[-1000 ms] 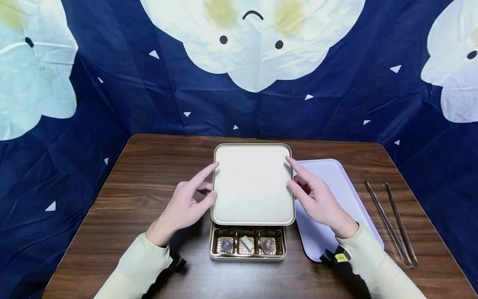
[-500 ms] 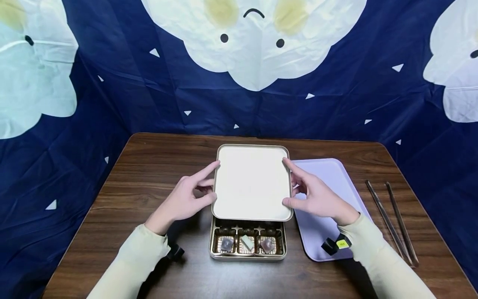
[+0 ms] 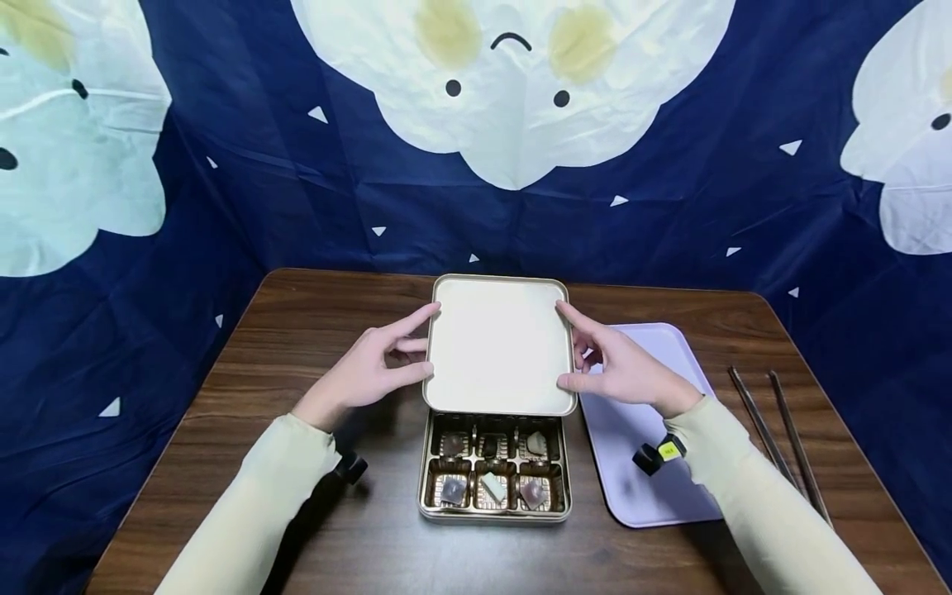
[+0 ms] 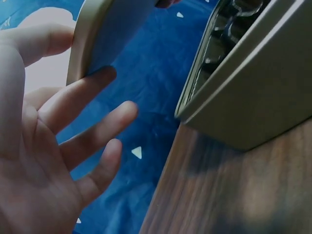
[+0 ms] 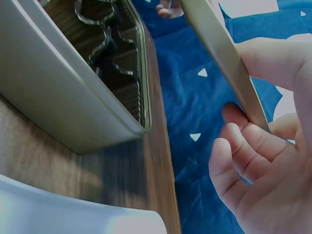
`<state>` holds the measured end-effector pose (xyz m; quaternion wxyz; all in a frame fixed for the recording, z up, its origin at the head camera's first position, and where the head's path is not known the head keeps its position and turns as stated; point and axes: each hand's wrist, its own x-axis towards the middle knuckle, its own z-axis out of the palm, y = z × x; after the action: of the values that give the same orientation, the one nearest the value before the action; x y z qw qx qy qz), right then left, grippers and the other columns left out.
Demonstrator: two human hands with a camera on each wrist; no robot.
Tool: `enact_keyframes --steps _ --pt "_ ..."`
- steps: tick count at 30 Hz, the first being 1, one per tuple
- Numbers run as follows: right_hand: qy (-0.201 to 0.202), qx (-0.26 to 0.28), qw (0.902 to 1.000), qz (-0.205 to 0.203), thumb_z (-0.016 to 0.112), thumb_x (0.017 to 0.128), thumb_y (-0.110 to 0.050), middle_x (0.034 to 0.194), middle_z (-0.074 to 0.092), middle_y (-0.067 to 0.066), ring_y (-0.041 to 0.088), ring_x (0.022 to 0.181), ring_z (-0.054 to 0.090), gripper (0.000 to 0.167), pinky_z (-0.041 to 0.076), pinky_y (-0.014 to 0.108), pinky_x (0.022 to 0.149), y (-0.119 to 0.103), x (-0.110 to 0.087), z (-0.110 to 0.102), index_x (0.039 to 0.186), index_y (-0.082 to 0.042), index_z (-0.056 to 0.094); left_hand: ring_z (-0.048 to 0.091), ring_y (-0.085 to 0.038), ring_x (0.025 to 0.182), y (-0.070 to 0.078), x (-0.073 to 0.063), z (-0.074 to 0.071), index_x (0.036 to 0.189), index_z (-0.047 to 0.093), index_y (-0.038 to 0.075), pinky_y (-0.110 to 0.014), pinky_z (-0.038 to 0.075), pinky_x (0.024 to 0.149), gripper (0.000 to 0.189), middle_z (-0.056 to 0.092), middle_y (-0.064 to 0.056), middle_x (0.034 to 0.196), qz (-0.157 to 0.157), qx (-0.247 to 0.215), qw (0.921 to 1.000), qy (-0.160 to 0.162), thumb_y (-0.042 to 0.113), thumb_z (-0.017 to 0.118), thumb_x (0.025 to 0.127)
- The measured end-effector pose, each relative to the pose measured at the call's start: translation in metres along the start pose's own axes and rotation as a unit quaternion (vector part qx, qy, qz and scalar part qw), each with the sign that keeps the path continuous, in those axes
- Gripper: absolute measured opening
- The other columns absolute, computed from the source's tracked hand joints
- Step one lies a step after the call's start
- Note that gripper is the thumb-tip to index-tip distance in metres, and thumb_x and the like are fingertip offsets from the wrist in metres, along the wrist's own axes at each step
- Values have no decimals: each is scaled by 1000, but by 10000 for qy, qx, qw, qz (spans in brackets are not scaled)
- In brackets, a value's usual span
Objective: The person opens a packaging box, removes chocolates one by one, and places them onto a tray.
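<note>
A white square tin lid (image 3: pixel 500 343) with a gold rim is held by both hands above the open tin (image 3: pixel 494 518). My left hand (image 3: pixel 372 364) grips its left edge, thumb and fingers on opposite faces. At the right edge my right hand (image 3: pixel 621 364) grips it the same way. Both wrist views show a gap between the lid (image 4: pixel 100 39) and the tin (image 5: pixel 63 83). Inside the tin a gold divided insert bears small chocolates, among them a pale green one (image 3: pixel 492 487) and a purplish one (image 3: pixel 532 493). The rear compartments are hidden under the lid.
A lilac tray (image 3: pixel 632 496) lies right of the tin, partly beneath my right forearm. Metal tongs (image 3: pixel 799 446) lie farther right. The wooden table (image 3: pixel 297 330) ends at a dark blue cloth backdrop (image 3: pixel 312 190) with cloud shapes.
Both hands have carried the lid away toward the back of the table. A second row of chocolates in the tin now shows. The tin has stayed put.
</note>
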<state>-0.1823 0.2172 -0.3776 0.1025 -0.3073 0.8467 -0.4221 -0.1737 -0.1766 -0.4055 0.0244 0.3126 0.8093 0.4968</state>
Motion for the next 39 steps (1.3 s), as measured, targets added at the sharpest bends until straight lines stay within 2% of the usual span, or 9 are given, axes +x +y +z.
enact_keyframes --steps 3,7,14,19,25,29,32,39 --pt "-57 18 9999 87 87 87 -13 85 57 5 20 79 56 107 54 31 74 4 7 -2 169 -11 18 71 -24 118 -6 7 -3 164 38 15 -37 62 92 79 73 -12 127 -120 -69 9999 -68 8 76 96" --pt "-137 -59 9997 186 87 88 -15 86 58 6 16 77 56 107 53 29 73 10 17 -6 169 -11 17 70 -27 120 -13 14 -7 164 38 15 -35 62 90 79 73 -12 127 -230 18 9997 -91 10 77 96" --pt "-153 -68 9994 318 86 87 -13 90 57 12 15 75 53 108 50 29 65 15 34 -11 169 -11 16 68 -23 124 -28 27 -10 164 40 19 -48 59 96 81 73 -10 128 -452 235 9987 -22 12 80 94" --pt "-158 6 9989 433 85 87 -11 91 58 11 17 74 54 108 46 28 63 19 43 -13 170 -12 15 67 -25 125 -34 35 -12 164 40 18 -50 58 99 81 72 -12 129 -529 320 9981 14 11 79 94" --pt "-147 3 9977 662 83 89 -11 95 61 9 19 78 55 107 44 26 64 29 51 -13 170 -14 14 70 -23 122 -39 47 -14 164 40 24 -47 59 96 80 73 -9 129 -733 565 9957 6 14 78 94" --pt "-130 -59 9965 821 80 90 -8 99 62 10 20 83 55 104 44 26 68 36 56 -12 170 -13 13 67 -21 125 -43 54 -14 164 40 27 -48 53 106 80 70 -7 135 -941 591 9938 -48 18 77 94" --pt "-115 -220 9952 945 78 90 -10 104 64 10 20 87 57 103 46 29 73 39 60 -9 170 -13 13 65 -21 130 -45 57 -14 164 39 28 -49 47 114 80 67 -7 141 -1102 565 9923 -83 19 77 94" --pt "-273 -662 9902 1198 76 92 -14 106 63 12 22 87 55 100 47 37 78 43 67 -1 170 -9 13 67 -24 126 -59 59 -14 166 35 27 -49 48 113 82 70 -9 135 -1250 893 9876 -316 22 75 94"
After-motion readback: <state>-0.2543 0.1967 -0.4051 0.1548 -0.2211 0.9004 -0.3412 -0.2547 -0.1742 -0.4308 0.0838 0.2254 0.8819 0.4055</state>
